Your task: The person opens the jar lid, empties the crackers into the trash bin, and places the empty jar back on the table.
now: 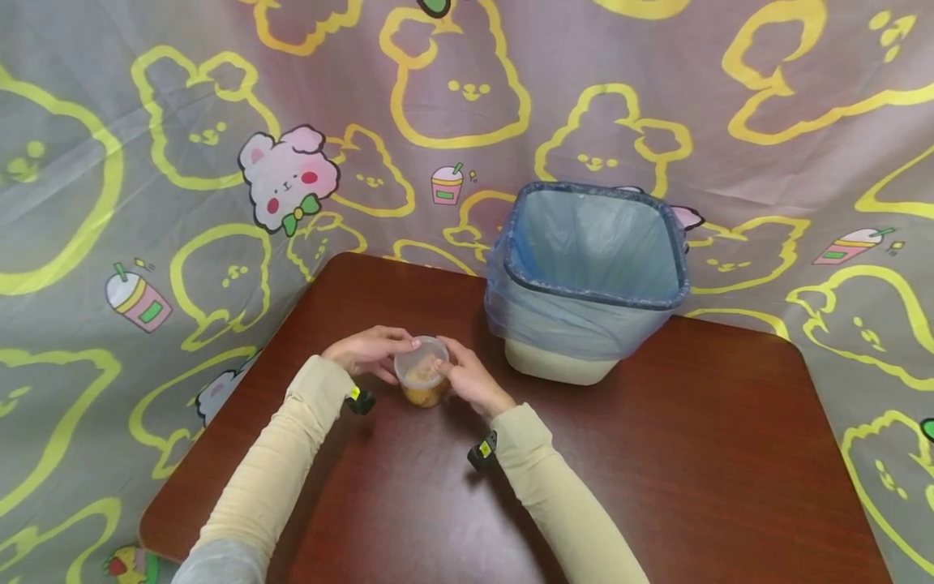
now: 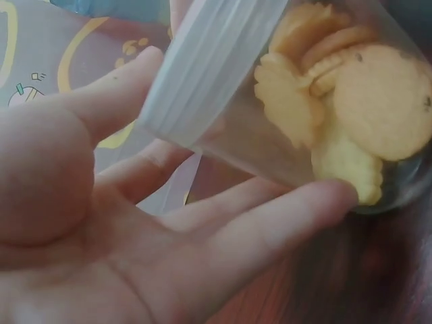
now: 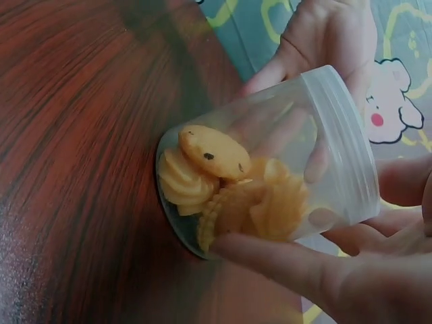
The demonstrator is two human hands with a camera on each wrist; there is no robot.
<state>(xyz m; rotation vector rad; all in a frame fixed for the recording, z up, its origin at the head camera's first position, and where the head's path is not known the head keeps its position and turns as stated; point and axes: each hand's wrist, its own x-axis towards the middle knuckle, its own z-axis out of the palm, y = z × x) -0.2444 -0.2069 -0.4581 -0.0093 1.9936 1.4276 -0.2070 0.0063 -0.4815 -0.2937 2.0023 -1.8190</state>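
A clear plastic jar point(image 1: 423, 375) with a translucent whitish screw lid point(image 2: 209, 67) stands on the table, with both hands around it. Inside lie several golden cookies point(image 3: 214, 152), some with fluted edges, some round with dark specks. My left hand point(image 1: 368, 350) holds the jar from the left, thumb at the lid and fingertips along the clear side. From the right, my right hand point(image 1: 470, 377) grips it, with its thumb over the lid and a finger along the wall near the base. The lid sits on the jar.
Behind and right of the jar stands a pale bin point(image 1: 558, 365) lined with a blue plastic bag point(image 1: 576, 320). Both are on the dark brown wooden table point(image 1: 657, 462). A grey cloth point(image 1: 197, 284) with yellow cartoon outlines hangs around the table's back and sides.
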